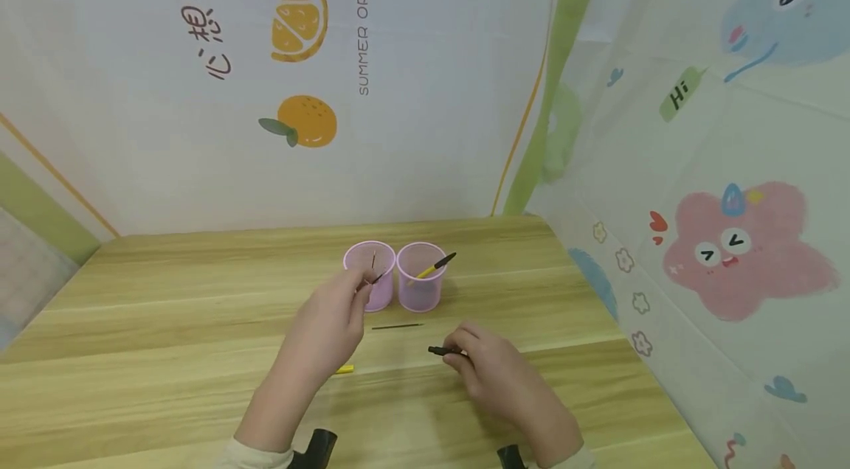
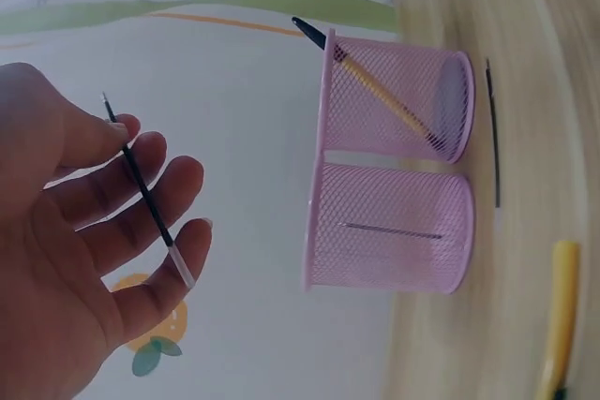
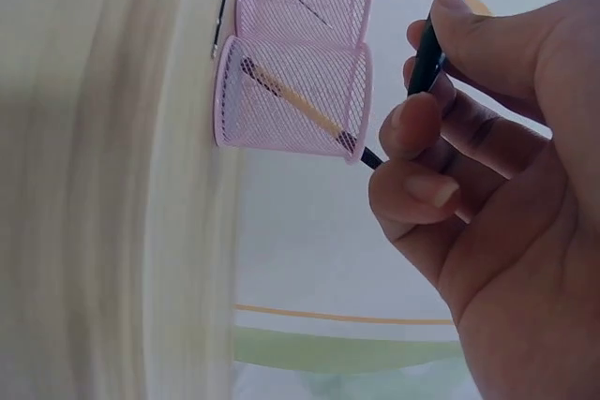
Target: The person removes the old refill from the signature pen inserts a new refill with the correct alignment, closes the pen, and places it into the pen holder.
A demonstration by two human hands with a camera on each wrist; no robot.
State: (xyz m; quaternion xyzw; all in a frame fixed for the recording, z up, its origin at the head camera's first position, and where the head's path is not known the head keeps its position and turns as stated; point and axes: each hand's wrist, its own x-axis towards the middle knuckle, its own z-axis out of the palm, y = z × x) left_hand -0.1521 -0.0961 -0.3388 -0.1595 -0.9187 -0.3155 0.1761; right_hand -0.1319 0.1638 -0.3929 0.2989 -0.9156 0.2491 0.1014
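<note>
My left hand (image 1: 324,325) pinches a black pen refill (image 2: 145,189) between thumb and fingers, beside the rim of the left pink mesh pen holder (image 1: 381,297). Another refill (image 2: 389,229) stands inside that holder. A yellow pen with a black end (image 1: 433,268) leans in the right pink mesh pen holder (image 1: 420,299). My right hand (image 1: 494,373) grips a black pen part (image 3: 428,55) in front of the right holder, low over the table. The part's far end is hidden by my fingers.
A third refill (image 1: 397,326) lies on the wooden table (image 1: 166,321) in front of the holders. A yellow pen barrel (image 2: 562,311) lies nearer, partly behind my left forearm in the head view. Printed cloth (image 1: 432,144) hangs at the back and right.
</note>
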